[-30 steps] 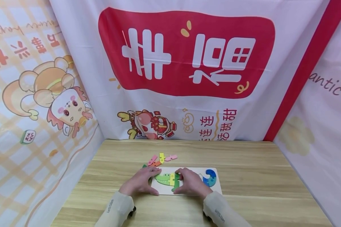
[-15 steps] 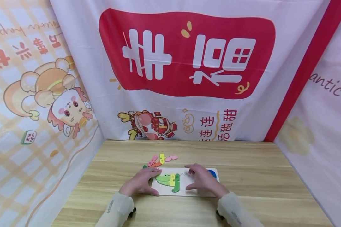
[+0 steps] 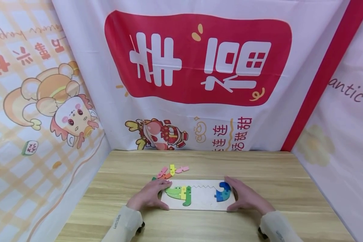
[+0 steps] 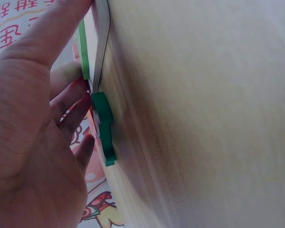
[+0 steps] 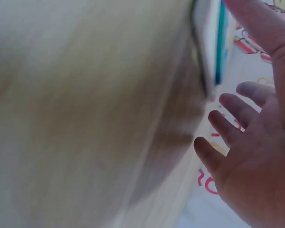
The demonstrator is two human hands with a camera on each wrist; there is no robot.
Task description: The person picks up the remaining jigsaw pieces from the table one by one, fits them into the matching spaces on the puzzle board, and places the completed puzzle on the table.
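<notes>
A pale puzzle board lies flat on the table, a zigzag line printed across its middle. On its left part sit a green crocodile head piece, a yellow piece and a green leg piece. Blue tail pieces lie at the right end. My left hand grips the board's left end, thumb at the front edge and fingers at the back. Around the right end, my right hand is spread, with its thumb at the front corner; in the right wrist view its fingers are splayed.
Behind the board's left end lie loose puzzle pieces: pink, yellow, orange and another pink. A dark green piece stands out beside my left fingers. Printed cloth hangs along the table's back edge.
My right hand has moved right, from beside the green leg piece across the board to its right end, uncovering the middle and the blue tail pieces. The left hand has stayed in place.
</notes>
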